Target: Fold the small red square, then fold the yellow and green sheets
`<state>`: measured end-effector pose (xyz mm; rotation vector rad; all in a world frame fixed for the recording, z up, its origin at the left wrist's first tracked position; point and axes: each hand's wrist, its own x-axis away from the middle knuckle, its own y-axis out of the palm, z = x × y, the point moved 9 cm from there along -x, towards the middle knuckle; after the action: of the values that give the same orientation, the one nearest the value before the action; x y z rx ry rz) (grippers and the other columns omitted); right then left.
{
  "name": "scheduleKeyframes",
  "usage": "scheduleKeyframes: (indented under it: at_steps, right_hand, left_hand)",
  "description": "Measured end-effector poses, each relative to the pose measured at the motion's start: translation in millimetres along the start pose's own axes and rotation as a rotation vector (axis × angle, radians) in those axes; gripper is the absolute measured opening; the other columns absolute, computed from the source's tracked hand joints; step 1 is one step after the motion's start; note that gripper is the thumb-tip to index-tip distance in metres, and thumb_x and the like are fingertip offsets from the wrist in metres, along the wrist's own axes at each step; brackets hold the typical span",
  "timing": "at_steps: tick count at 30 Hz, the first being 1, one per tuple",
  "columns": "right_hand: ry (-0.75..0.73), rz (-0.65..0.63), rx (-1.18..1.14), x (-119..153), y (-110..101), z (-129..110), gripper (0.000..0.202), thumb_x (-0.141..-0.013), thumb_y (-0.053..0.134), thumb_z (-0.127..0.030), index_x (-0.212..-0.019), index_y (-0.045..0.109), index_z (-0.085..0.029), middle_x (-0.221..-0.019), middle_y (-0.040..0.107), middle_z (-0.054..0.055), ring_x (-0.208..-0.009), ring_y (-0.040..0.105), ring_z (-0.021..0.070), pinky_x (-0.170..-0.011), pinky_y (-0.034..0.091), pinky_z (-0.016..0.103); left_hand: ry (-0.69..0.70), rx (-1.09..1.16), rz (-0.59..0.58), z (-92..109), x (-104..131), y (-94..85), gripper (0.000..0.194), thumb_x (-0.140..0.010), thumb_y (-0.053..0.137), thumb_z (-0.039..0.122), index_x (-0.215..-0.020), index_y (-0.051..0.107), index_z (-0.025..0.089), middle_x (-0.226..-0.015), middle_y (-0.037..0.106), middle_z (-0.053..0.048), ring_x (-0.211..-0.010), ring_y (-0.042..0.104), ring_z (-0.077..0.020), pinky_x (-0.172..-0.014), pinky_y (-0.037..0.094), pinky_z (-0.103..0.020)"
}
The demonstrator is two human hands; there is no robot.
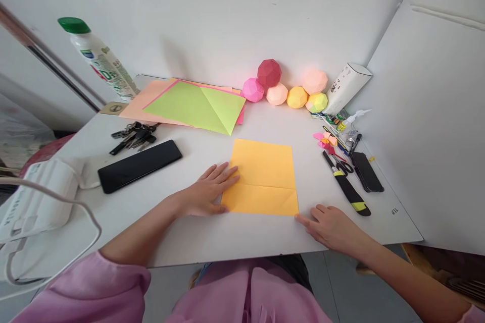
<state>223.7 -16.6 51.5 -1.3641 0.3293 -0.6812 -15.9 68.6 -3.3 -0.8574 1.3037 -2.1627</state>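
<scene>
at the left end of the white table (197, 242), a white device (41, 202) is crossed by a pale cable (93, 214). by the back left corner, a white bottle (104, 65) is topped with a green cap. farther right, a bunch of keys (136, 136) is set just behind a large black phone (140, 166). toward the wall, coloured sheets (200, 106) are stacked, with a green one uppermost.

the left hand (204, 192) is held open and palm down, its spread fingers laid on the left part of the orange sheet (265, 166); nothing is gripped by it. the sheet is placed flat near the front edge, between the two hands, and is marked by a crease running across it. behind it, faceted paper balls (269, 74) are grouped along the wall.

the lower right corner of the sheet is touched by the extended index finger of the right hand (333, 227); the other fingers are curled, and whether the corner is pinched cannot be told. beyond that hand, scissors (344, 166), a black and yellow cutter (350, 194) and a smaller phone (367, 171) are laid out, with a white container (347, 87) stood behind them.
</scene>
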Motion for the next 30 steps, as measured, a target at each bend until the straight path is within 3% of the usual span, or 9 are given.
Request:
scheduleKeyframes:
  at_steps: [4,7,11,15,24,30]
  right_hand:
    - [-0.036,0.257,-0.084,-20,-20,-17,0.019,-0.089,0.043,-0.012,-0.084,0.061,-0.015,-0.066,0.053,0.003,-0.062,0.044,0.0151,-0.056,0.026,0.030]
    - [-0.135,0.351,-0.172,-58,-27,-47,0.019,-0.090,0.042,-0.015,-0.091,0.061,-0.014,-0.070,0.054,0.003,-0.066,0.046,0.0160,-0.057,0.030,0.030]
    - [-0.276,0.242,-0.171,-110,-20,-81,0.031,-0.094,0.042,-0.031,-0.118,0.054,-0.015,-0.085,0.059,0.006,-0.070,0.050,0.0173,-0.054,0.030,0.028]
    - [-0.276,0.067,-0.176,-135,-9,-85,0.040,-0.096,0.038,-0.043,-0.126,0.049,-0.021,-0.091,0.059,0.006,-0.066,0.051,0.0161,-0.053,0.031,0.027]
    - [-0.239,-0.025,-0.172,-145,-7,-85,0.041,-0.098,0.033,-0.041,-0.132,0.047,-0.025,-0.087,0.060,0.006,-0.063,0.053,0.0149,-0.052,0.031,0.026]
    - [-0.179,-0.049,-0.155,-123,2,-68,0.037,-0.098,0.034,-0.036,-0.130,0.049,-0.026,-0.081,0.062,0.006,-0.064,0.052,0.0153,-0.053,0.031,0.024]
  left_hand:
    - [-0.004,-0.006,0.005,1,0,-2.5,0.082,-0.084,0.048,0.053,-0.151,0.013,0.023,-0.158,-0.001,-0.002,-0.144,-0.007,-0.0294,-0.116,0.004,-0.049]
    - [-0.012,-0.014,-0.004,2,-1,-3.5,0.083,-0.083,0.049,0.054,-0.151,0.015,0.022,-0.158,0.000,-0.003,-0.144,-0.007,-0.0294,-0.115,0.004,-0.049]
    - [-0.007,-0.011,-0.033,2,0,-5.1,0.084,-0.083,0.050,0.053,-0.151,0.014,0.019,-0.158,-0.002,-0.004,-0.144,-0.010,-0.0288,-0.116,0.002,-0.048]
    - [0.025,0.020,-0.059,3,2,-8.1,0.083,-0.082,0.053,0.045,-0.151,0.014,0.020,-0.158,-0.002,-0.004,-0.144,-0.010,-0.0275,-0.116,0.002,-0.047]
    - [0.040,0.069,-0.073,-2,3,-10.5,0.083,-0.080,0.055,0.040,-0.150,0.015,0.021,-0.158,-0.002,-0.003,-0.144,-0.010,-0.0255,-0.116,0.000,-0.045]
    - [0.033,0.066,-0.088,-1,4,-10.8,0.083,-0.080,0.054,0.041,-0.150,0.015,0.021,-0.158,-0.003,-0.003,-0.144,-0.010,-0.0251,-0.116,0.000,-0.044]
